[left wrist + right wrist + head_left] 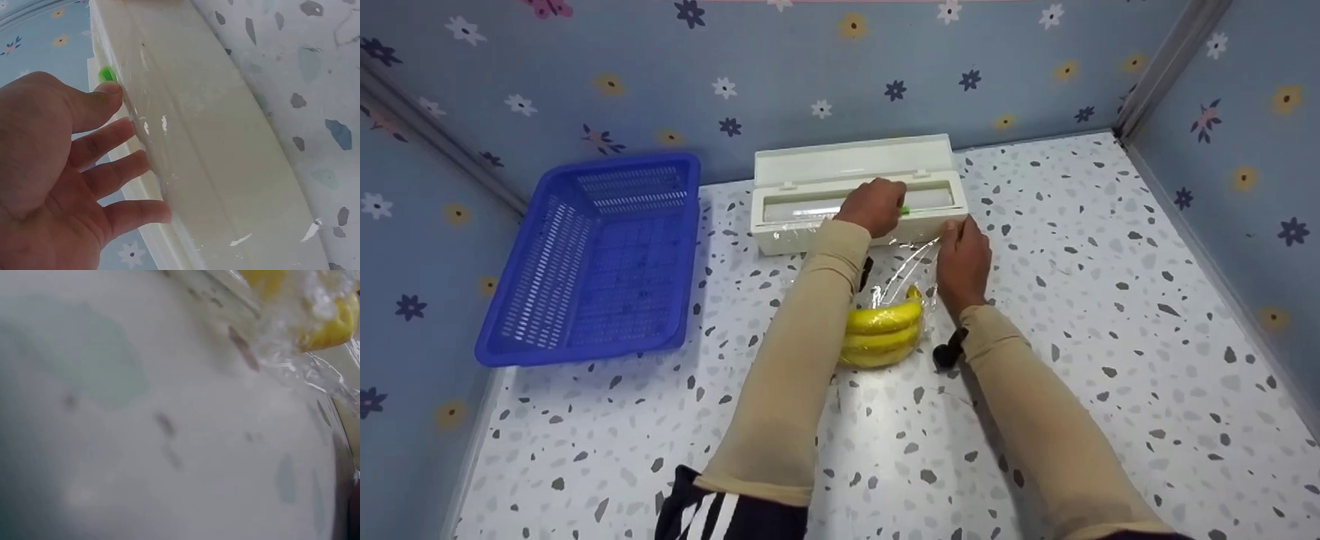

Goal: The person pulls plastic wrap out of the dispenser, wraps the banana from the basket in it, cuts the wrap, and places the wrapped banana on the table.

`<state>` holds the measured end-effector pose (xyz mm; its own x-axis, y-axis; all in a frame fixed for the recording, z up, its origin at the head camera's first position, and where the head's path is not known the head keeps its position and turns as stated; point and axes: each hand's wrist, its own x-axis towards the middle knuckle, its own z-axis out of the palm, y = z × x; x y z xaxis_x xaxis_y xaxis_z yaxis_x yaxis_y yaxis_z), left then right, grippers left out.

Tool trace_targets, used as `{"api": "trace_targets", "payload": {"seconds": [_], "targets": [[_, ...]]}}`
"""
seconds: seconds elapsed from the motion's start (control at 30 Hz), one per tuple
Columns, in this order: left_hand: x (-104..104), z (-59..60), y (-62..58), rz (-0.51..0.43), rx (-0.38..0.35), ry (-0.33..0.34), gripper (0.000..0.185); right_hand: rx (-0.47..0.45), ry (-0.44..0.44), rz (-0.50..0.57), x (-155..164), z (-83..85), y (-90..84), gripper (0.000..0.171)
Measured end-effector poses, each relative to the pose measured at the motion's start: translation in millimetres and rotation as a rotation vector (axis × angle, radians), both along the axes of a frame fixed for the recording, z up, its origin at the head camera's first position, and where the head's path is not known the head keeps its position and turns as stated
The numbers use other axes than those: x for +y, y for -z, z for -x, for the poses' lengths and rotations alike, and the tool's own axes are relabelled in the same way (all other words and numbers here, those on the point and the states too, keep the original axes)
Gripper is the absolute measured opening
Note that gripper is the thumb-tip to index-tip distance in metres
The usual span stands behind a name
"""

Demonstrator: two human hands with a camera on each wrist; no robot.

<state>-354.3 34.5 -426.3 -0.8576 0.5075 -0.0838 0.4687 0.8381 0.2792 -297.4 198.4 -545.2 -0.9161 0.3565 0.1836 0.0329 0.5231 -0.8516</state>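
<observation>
A white cling film dispenser box (780, 240) stands by the back wall, lid raised, with a film roll (817, 207) inside. My left hand (871, 208) is at its front edge. In the left wrist view, the thumb touches a small green slide cutter (106, 73) there, the other fingertips along the film-covered edge. My right hand (964, 262) grips the box's front right corner, thumb on top. Clear cling film (911, 271) stretches from the box down to a bunch of bananas (883, 337), covering it. My left forearm hides part of the bunch.
A blue plastic basket (690, 255) stands to the left. The speckled white table (1080, 300) meets flower-patterned walls (825, 60) at the back and sides. The right wrist view shows mostly blurred tabletop, with wrapped bananas at its upper right.
</observation>
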Motion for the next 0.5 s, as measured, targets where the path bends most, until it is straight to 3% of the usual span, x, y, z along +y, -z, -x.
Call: {"api": "trace_targets", "payload": {"seconds": [0.33, 0.5], "targets": [[-1.2, -3.6, 3.7, -0.034, -0.031, 0.001, 0.027, 0.025, -0.006, 0.02, 2.3, -0.6, 1.2, 0.047], [-1.9, -2.2, 4.7, -0.04, 0.018, 0.0, 0.022, 0.042, -0.006, 0.013, 0.8, 0.2, 0.3, 0.042]]}}
